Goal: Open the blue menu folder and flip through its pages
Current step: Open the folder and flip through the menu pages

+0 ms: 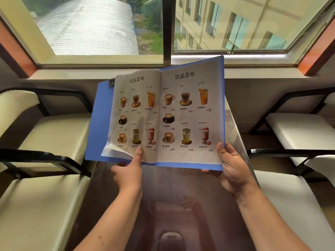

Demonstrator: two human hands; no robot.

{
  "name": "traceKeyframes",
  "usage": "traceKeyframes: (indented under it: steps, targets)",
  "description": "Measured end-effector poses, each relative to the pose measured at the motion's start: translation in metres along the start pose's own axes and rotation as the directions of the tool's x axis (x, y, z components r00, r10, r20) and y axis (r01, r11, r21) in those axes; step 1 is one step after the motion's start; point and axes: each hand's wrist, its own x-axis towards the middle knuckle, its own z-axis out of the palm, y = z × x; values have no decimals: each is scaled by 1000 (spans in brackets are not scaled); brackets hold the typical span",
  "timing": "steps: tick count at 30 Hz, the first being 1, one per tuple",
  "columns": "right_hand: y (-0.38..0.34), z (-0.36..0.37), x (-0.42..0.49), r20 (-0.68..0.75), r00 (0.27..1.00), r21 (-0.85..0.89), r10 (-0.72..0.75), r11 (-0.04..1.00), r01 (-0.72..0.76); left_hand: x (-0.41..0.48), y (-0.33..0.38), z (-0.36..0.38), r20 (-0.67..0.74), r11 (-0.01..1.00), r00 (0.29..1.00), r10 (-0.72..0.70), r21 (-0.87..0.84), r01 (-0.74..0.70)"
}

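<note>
I hold the blue menu folder (101,124) open in front of me, lifted above the dark glossy counter (174,196) and tilted up toward the window (163,33). My right hand (233,171) is clamped on the folder's lower right corner, thumb on the page and fingers underneath. My left hand (126,171) supports the lower edge near the middle, its thumb pressing on the bottom of the left page (134,115), which curls up loose at its lower left corner. The two hands are apart, one at each side of the spine. Both pages carry the same heading, 饮品菜单, above a grid of drink photos: coffees, teas, an orange juice and a pink iced drink. On the right page (188,113) I can read prices ¥28, ¥32, ¥25 and ¥35, and names such as 西湖龙井 and 茉莉花茶; the left page's smaller text is mostly blurred. A metal clip (111,82) sits at the folder's upper left. Cream cushioned chairs (45,205) stand on both sides of the counter.
</note>
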Motion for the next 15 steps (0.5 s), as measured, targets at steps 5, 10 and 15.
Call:
traceKeyframes:
  steps: [5, 10, 15]
  targets:
    - [-1, -1, 2, -9, 1000, -13, 3, 1000, -3, 10, -4, -3, 280, 891, 943, -178, -360, 275]
    - [1, -3, 4, -15, 1000, -1, 7, 1000, -7, 21, -9, -9, 328, 848, 943, -51, -484, 214]
    - [3, 0, 6, -19, 1000, -13, -1, 1000, 0, 21, -7, -13, 244, 882, 969, 36, -464, 84]
